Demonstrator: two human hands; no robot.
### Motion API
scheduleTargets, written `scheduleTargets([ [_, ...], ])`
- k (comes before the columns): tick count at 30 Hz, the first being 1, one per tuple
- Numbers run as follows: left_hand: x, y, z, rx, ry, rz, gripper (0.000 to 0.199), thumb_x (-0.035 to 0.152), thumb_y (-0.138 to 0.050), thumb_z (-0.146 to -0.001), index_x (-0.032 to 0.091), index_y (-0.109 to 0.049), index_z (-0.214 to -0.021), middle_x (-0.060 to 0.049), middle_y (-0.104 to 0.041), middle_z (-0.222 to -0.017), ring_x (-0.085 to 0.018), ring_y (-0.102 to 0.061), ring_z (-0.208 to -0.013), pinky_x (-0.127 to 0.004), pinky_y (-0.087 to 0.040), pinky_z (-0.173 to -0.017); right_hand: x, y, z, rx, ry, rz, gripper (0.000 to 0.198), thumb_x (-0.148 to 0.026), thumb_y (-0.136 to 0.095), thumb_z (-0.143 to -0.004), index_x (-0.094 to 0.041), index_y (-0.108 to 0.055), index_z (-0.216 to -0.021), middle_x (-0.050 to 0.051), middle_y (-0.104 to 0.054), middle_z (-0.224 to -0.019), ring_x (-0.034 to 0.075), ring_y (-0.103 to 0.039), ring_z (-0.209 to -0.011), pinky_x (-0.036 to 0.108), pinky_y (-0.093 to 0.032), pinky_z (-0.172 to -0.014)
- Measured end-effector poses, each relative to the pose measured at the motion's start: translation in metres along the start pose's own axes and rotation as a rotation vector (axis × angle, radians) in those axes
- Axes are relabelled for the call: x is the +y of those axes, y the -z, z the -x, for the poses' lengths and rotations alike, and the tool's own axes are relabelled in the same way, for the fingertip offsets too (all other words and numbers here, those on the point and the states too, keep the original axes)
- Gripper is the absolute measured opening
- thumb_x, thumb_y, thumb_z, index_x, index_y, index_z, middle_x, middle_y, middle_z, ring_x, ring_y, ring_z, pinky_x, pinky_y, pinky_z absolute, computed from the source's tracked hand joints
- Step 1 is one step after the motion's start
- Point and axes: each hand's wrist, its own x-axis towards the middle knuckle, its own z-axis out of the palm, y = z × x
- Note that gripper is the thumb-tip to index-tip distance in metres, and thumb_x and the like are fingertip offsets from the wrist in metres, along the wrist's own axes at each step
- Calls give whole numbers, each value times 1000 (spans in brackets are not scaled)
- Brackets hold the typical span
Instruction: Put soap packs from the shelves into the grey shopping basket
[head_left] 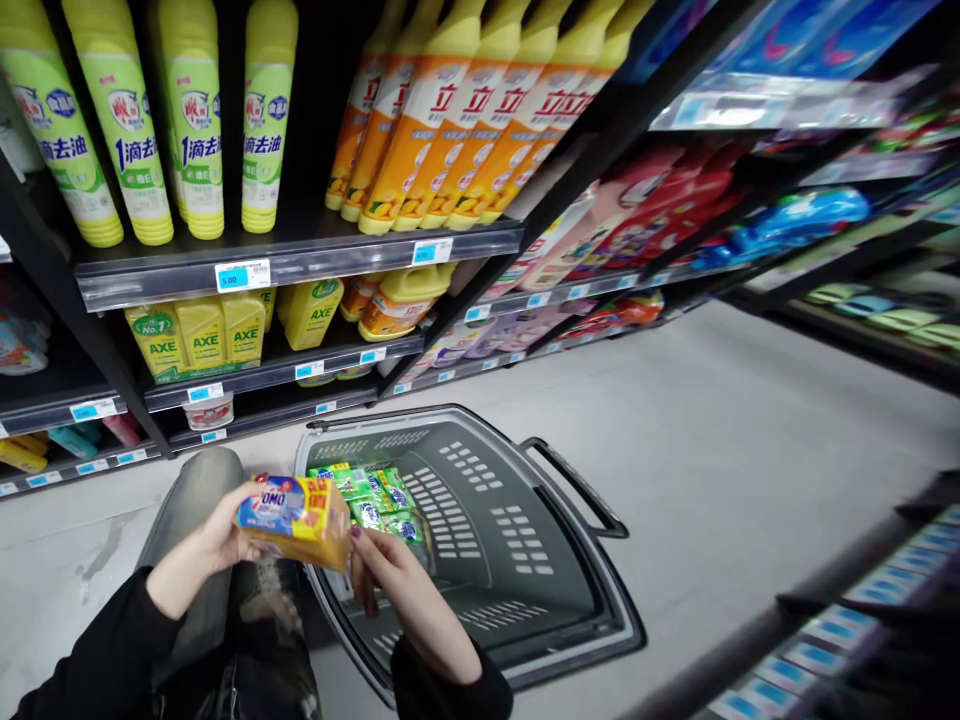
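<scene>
An OMO soap pack (289,520), with a blue, red and yellow label round an amber body, is held up over the near left rim of a grey shopping basket (517,440). My left hand (223,530) is closed round its left end. At the other end, my right hand (382,560) grips the pack's right edge, thumb uppermost; its curled fingers are partly hidden. Inside the basket, at its left end, lie several green packets (379,500) in clear wrapping.
Shelves ahead carry green-labelled dish soap bottles (199,150), orange bottles (442,130) and yellow AXE bottles (202,335). A black basket handle (577,490) sticks out to the right. Grey floor (750,420) stretches between this shelving and another shelf edge (825,630) at lower right. My bent knee (199,500) is left of the basket.
</scene>
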Motion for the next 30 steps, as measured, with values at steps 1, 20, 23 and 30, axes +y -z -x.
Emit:
scheduleTargets([
  [1,-1,0,-2,-39,83,19,61,67,-66,-59,11,-59,-82,-6,-63,-63,-17,-59,-52,-20,-34,-42,-3,0,-1,16,13,35,72,-91,-49,-63,-19,-50,-67,-4,-47,-38,8,-38,-30,20,-27,-35],
  [20,-29,-7,26,-77,-371,-1176,56,40,-72,-68,24,-56,-120,-3,-66,-104,-25,-55,-96,-32,-40,-86,16,7,44,-123,-20,727,59,-38,-80,-63,-16,-61,-114,13,-59,-114,30,-57,-107,37,-44,-94],
  [23,-28,-14,20,-94,-341,-1291,64,36,-74,-64,26,-54,-125,-5,-64,-111,-27,-56,-103,-35,-42,-90,32,2,40,-120,19,697,69,-30,-85,-57,-12,-58,-117,16,-55,-122,30,-52,-115,38,-41,-101],
  [30,-21,-42,-8,-211,-369,-1255,90,46,-76,-68,23,-37,-146,-16,-53,-138,-35,-49,-125,-49,-38,-106,32,41,20,-75,123,718,84,-28,-85,-48,-14,-53,-124,12,-65,-110,29,-62,-96,35,-47,-85],
])
